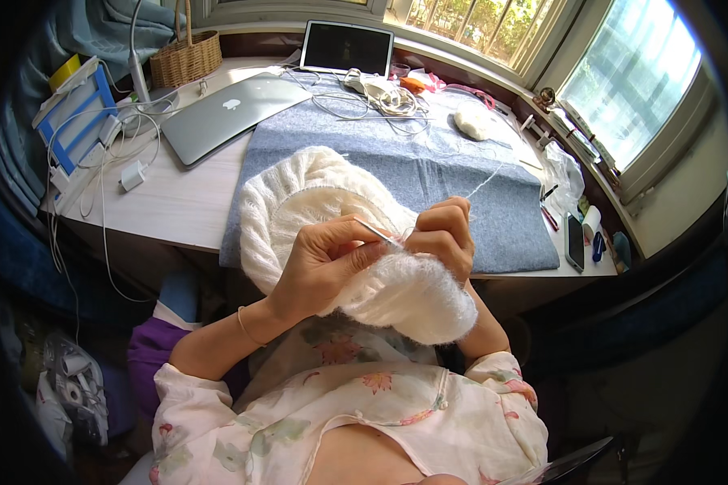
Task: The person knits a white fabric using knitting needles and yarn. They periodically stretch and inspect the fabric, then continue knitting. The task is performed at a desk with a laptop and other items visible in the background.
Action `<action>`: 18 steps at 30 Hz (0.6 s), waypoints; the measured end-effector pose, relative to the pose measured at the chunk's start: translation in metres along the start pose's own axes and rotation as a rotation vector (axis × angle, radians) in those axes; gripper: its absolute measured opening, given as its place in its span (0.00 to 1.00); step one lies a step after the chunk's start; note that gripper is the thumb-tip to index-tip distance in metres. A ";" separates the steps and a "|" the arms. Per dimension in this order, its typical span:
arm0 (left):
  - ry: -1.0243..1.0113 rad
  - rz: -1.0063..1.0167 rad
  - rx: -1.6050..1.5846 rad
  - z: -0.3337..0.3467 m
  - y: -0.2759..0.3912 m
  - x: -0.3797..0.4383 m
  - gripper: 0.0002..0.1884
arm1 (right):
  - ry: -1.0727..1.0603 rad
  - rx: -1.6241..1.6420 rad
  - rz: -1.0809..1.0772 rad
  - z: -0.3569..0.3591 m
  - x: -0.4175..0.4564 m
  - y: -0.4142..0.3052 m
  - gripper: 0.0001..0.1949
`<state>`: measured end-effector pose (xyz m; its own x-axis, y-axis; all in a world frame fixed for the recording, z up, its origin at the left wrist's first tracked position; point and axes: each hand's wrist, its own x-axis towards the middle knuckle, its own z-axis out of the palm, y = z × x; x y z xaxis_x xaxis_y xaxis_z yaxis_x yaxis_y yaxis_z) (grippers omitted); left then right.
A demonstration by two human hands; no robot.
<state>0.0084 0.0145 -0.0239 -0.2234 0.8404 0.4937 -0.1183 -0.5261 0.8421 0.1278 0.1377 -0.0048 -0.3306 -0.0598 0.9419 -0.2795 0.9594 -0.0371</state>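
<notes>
White fluffy knitted fabric [406, 297] hangs from my two hands above the desk's near edge, with a larger ribbed part spread to the left. My left hand [327, 260] pinches a thin metal knitting needle [373, 231] and the knit's edge between thumb and fingers. Close beside it, my right hand [443, 236] is curled on the knit's edge; whether it holds a second needle is hidden. A strand of white yarn [485, 182] runs from my right hand up across the blue-grey felt mat [509, 224]. Farther back on the mat lies a white ball of yarn [472, 123].
A closed silver laptop [233, 118] lies at the left, near a wicker basket [188, 59] and a lamp base. A tablet [347, 48] stands at the back behind coiled cables [394, 100]. At right are a phone [574, 242], pens and a plastic bag [563, 176].
</notes>
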 end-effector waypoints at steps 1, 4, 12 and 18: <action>0.017 -0.004 0.005 0.001 0.002 0.001 0.08 | 0.053 -0.023 0.022 0.000 -0.001 0.000 0.13; 0.098 -0.064 -0.052 0.004 0.013 0.002 0.08 | 0.106 -0.108 0.072 -0.006 0.002 0.000 0.13; 0.196 -0.062 -0.138 0.002 0.016 0.001 0.07 | 0.041 -0.059 -0.018 -0.011 0.004 -0.002 0.14; 0.227 -0.051 -0.161 0.002 0.017 0.001 0.06 | 0.028 -0.118 -0.038 -0.010 0.003 -0.001 0.14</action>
<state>0.0086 0.0069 -0.0088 -0.4221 0.8255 0.3747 -0.2829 -0.5126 0.8107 0.1365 0.1391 0.0020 -0.2962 -0.0912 0.9508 -0.1825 0.9825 0.0374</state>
